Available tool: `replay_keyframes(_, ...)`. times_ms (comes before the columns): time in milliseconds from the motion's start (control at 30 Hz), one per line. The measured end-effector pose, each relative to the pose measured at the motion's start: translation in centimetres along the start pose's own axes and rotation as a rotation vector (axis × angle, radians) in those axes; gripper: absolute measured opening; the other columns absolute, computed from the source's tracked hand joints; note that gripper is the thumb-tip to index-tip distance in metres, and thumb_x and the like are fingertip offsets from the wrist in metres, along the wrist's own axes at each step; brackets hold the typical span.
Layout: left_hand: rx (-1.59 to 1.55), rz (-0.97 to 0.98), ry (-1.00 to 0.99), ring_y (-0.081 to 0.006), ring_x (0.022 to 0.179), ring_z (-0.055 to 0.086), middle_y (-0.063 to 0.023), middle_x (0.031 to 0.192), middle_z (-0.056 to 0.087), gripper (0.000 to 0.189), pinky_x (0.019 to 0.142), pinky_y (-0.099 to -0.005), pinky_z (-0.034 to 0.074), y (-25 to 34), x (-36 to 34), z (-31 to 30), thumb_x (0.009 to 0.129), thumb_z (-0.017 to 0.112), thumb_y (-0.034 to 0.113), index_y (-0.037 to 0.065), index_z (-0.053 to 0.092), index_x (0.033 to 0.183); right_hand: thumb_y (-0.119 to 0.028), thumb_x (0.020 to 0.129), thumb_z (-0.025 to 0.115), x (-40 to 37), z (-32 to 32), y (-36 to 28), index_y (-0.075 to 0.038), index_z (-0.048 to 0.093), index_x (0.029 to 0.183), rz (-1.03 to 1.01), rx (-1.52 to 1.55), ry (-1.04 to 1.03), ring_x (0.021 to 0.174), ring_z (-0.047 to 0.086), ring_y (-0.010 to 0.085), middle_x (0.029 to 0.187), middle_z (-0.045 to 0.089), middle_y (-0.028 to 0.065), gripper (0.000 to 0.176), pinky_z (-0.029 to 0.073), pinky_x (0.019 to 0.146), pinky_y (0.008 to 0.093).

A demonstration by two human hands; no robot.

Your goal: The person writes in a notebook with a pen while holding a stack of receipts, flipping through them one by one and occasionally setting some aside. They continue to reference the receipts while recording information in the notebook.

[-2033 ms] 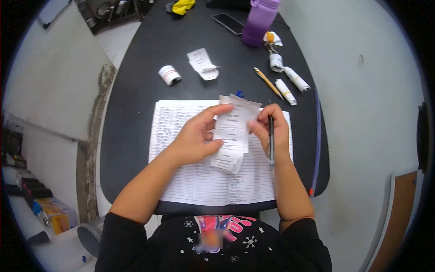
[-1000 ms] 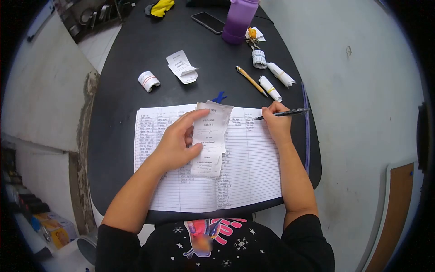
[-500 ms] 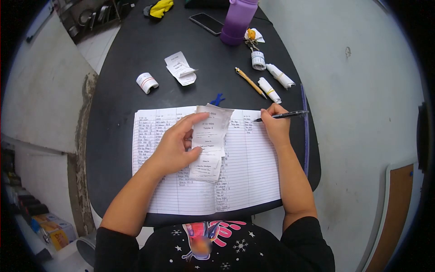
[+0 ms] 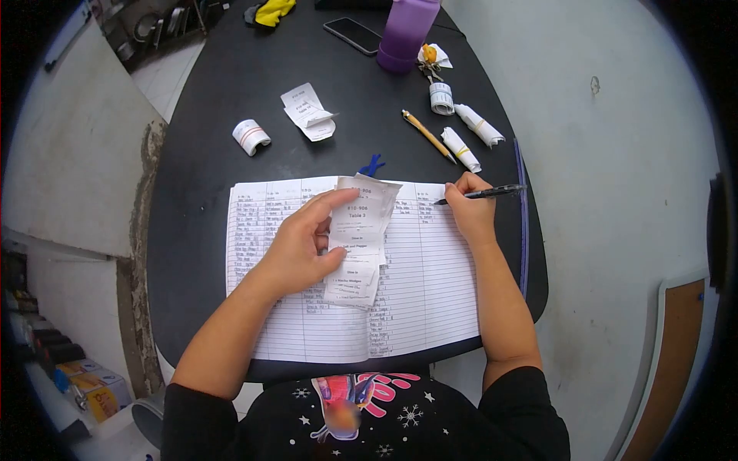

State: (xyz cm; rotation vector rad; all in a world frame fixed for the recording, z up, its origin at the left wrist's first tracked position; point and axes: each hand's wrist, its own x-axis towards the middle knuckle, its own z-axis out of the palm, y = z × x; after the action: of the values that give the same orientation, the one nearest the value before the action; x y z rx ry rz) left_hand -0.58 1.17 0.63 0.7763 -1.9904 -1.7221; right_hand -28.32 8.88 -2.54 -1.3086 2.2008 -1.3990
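An open lined notebook [image 4: 419, 315] with columns of handwriting lies in front of me. My left hand [image 4: 301, 244] holds a stack of printed receipts [image 4: 357, 230] over the middle of the notebook, fingers behind and along its left edge with the thumb on the front. My right hand [image 4: 470, 207] grips a black pen [image 4: 498, 192], its tip at the writing near the top of the right page. Under the receipts, part of both pages is hidden. A blue ribbon-like piece [image 4: 372, 165] pokes out just above the notebook.
Beyond the notebook lie a curled receipt roll [image 4: 251, 137], folded receipts [image 4: 309, 113], a wooden pen [image 4: 428, 137] and banded paper rolls [image 4: 461, 150], [image 4: 479, 125]. Keys [image 4: 430, 73], a phone [image 4: 353, 36], a purple bottle [image 4: 406, 34] and a yellow-black glove [image 4: 270, 13] sit farther back.
The pen tip and my right hand have shifted very slightly at the right page. The receipts stay in my left hand; the whole view has moved a little.
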Motion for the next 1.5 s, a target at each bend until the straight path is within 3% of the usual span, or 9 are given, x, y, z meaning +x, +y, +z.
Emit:
replay_keyframes(233, -0.047, 0.055, -0.005, -0.0245, 0.116, 0.056, -0.0147, 0.133, 0.046, 0.069, 0.094, -0.0336, 0.052, -0.2, 0.0, 0.0, 0.071, 0.057, -0.015, 0.005, 0.043, 0.135, -0.010, 0.077, 0.067, 0.0, -0.1, -0.1, -0.004, 0.046, 0.057, 0.070, 0.071, -0.008, 0.052, 0.039, 0.0069, 0.053, 0.045, -0.0002, 0.030, 0.031, 0.048, 0.0271)
replay_keyframes(600, 0.023, 0.006, 0.001, -0.0257, 0.115, 0.057, -0.0159, 0.134, 0.046, 0.068, 0.093, -0.0342, 0.053, 0.3, -0.1, 0.0, 0.071, 0.059, -0.014, 0.007, 0.045, 0.134, -0.009, 0.076, 0.066, 0.1, 0.0, 0.9, -0.004, 0.046, 0.058, -0.019, 0.040, -0.014, 0.052, 0.039, 0.0068, 0.053, 0.045, -0.0003, 0.028, 0.031, 0.049, 0.0270)
replay_keyframes(700, -0.016, 0.053, 0.016, -0.0151, 0.099, 0.057, -0.0119, 0.134, 0.045, 0.068, 0.083, -0.0253, 0.053, -0.1, -0.2, 0.2, 0.072, 0.059, -0.014, 0.008, 0.046, 0.135, -0.009, 0.076, 0.066, 0.1, 0.0, 0.5, -0.004, 0.045, 0.058, -0.003, 0.045, 0.003, 0.052, 0.039, 0.0069, 0.053, 0.044, -0.0003, 0.028, 0.031, 0.049, 0.0273)
replay_keyframes(800, 0.000, 0.055, 0.014, -0.0153, 0.099, 0.057, -0.0119, 0.134, 0.046, 0.067, 0.083, -0.0252, 0.053, 0.0, -0.2, 0.2, 0.072, 0.058, -0.014, 0.008, 0.046, 0.135, -0.009, 0.076, 0.065, 0.0, 0.1, 0.4, -0.004, 0.045, 0.058, -0.010, 0.034, 0.011, 0.052, 0.039, 0.0070, 0.053, 0.044, -0.0004, 0.028, 0.030, 0.049, 0.0275)
replay_keyframes(900, -0.005, 0.037, -0.002, -0.0263, 0.115, 0.057, -0.0161, 0.135, 0.045, 0.069, 0.094, -0.0346, 0.052, 0.2, -0.2, 0.1, 0.070, 0.060, -0.014, 0.008, 0.045, 0.134, -0.009, 0.076, 0.065, -0.1, -0.1, 0.2, -0.004, 0.045, 0.058, 0.046, 0.048, 0.044, 0.052, 0.038, 0.0070, 0.053, 0.043, -0.0004, 0.027, 0.030, 0.049, 0.0276)
replay_keyframes(1433, -0.015, 0.047, -0.004, -0.0249, 0.117, 0.055, -0.0147, 0.136, 0.045, 0.070, 0.094, -0.0337, 0.052, 0.1, -0.1, 0.1, 0.072, 0.059, -0.015, 0.007, 0.043, 0.136, -0.010, 0.075, 0.066, 0.1, -0.2, 0.6, -0.003, 0.045, 0.058, -0.012, -0.001, 0.014, 0.052, 0.040, 0.0081, 0.052, 0.043, 0.0012, 0.029, 0.032, 0.049, 0.0290)
replay_keyframes(1500, -0.024, 0.078, -0.002, -0.0247, 0.118, 0.054, -0.0146, 0.136, 0.044, 0.070, 0.095, -0.0338, 0.052, -0.1, -0.2, 0.0, 0.072, 0.059, -0.015, 0.006, 0.042, 0.137, -0.010, 0.077, 0.066, 0.4, -0.4, 1.0, -0.003, 0.046, 0.057, 0.093, 0.070, 0.041, 0.053, 0.041, 0.0076, 0.052, 0.044, 0.0006, 0.029, 0.032, 0.049, 0.0281)
